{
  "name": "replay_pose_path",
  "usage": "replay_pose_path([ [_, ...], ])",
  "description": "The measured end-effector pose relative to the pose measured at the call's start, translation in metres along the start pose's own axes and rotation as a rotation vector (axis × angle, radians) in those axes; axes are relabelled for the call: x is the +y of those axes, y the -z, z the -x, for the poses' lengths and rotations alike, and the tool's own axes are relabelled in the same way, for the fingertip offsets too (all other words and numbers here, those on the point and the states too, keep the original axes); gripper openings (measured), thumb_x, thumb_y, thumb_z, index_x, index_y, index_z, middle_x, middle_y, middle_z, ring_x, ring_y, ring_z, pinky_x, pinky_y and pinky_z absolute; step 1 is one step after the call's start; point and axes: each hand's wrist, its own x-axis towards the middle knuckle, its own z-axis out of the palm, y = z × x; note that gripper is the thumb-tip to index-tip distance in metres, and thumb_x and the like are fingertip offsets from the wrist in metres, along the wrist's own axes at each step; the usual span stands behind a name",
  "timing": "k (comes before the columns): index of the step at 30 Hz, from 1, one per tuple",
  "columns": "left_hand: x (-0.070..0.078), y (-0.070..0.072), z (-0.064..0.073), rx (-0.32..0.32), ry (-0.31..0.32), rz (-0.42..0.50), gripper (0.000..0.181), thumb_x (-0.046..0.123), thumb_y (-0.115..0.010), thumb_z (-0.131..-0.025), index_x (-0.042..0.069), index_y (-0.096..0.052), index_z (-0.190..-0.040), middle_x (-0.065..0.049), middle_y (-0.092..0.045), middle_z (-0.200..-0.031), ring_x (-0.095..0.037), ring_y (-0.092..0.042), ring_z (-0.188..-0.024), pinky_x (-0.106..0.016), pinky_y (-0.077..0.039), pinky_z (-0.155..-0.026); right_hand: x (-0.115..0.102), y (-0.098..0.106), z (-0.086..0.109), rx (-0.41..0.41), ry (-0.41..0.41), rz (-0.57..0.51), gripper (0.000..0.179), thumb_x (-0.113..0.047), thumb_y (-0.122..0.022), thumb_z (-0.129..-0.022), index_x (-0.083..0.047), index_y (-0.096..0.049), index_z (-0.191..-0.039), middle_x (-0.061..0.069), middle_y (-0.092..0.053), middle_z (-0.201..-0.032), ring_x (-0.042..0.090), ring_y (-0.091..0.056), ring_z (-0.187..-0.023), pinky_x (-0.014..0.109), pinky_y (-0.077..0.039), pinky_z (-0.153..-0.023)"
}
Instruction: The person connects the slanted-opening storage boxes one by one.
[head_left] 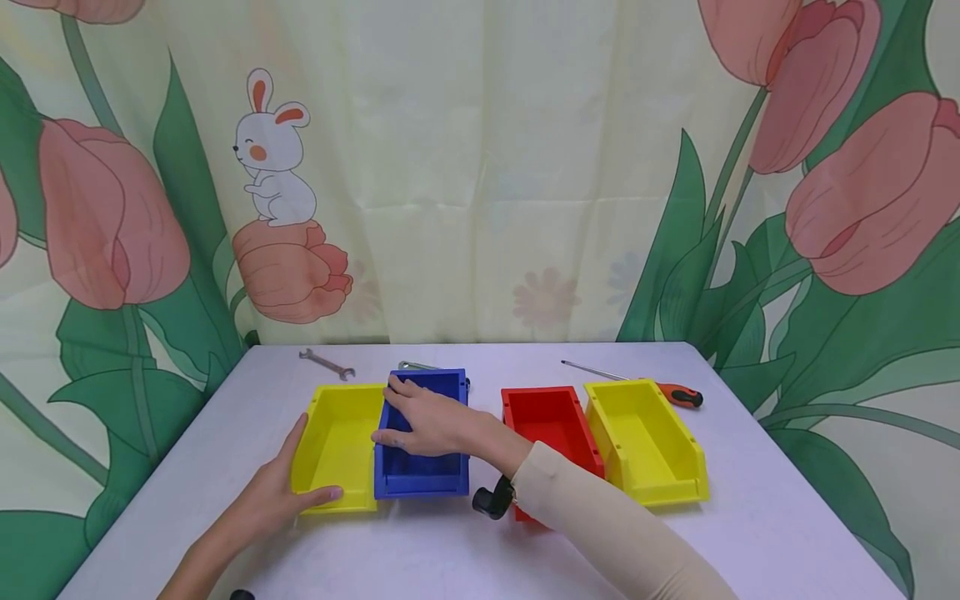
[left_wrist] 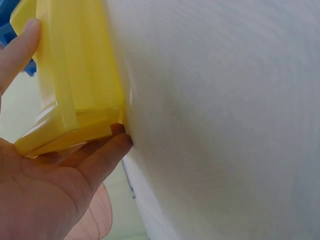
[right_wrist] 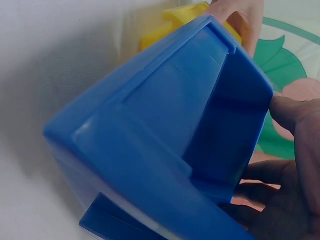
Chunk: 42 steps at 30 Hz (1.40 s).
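Observation:
My left hand (head_left: 273, 492) grips a yellow bin (head_left: 341, 442) at the left of the table. Its thumb lies over the front edge, and the fingers run along the left side, reaching the bin's base in the left wrist view. Directly to the right stands a blue bin (head_left: 422, 479), close against the yellow one. My right hand (head_left: 431, 421) reaches across the blue bin from the right and holds it by its left wall, thumb and fingertips at the rim. In the right wrist view the thumb (right_wrist: 287, 112) touches the blue rim, with the other fingers lower along that edge.
A red bin (head_left: 543, 412) and another yellow bin (head_left: 648, 442) stand side by side at the right, partly behind my right forearm. Behind the bins lie a wrench (head_left: 326, 364), a mostly hidden tool (head_left: 416, 365), and a screwdriver (head_left: 678, 395). A printed curtain hangs behind the table.

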Motion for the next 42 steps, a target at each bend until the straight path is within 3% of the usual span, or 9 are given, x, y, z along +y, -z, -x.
replay_pose_path([
  [19,0.002,0.001,-0.001,-0.011,0.004,0.003,0.144,0.062,-0.086,-0.08,0.01,0.014,-0.169,-0.034,-0.013,-0.173,-0.057,-0.038,-0.145,-0.072,-0.039,-0.119,0.004,-0.016,-0.001,-0.023,-0.006,0.004,0.086,-0.063,-0.053,-0.104,-0.014,-0.027,-0.169,0.002,-0.018,-0.18,0.024,-0.026,-0.166,0.046,-0.034,-0.132],
  [42,0.003,0.001,0.0,-0.007,0.005,-0.003,0.145,0.063,-0.086,-0.079,0.01,0.014,-0.169,-0.034,-0.015,-0.172,-0.056,-0.041,-0.143,-0.07,-0.042,-0.118,0.005,-0.023,0.001,-0.04,-0.014,-0.011,0.085,-0.063,-0.05,-0.105,-0.016,-0.022,-0.171,0.001,-0.015,-0.181,0.025,-0.025,-0.166,0.047,-0.033,-0.132],
])
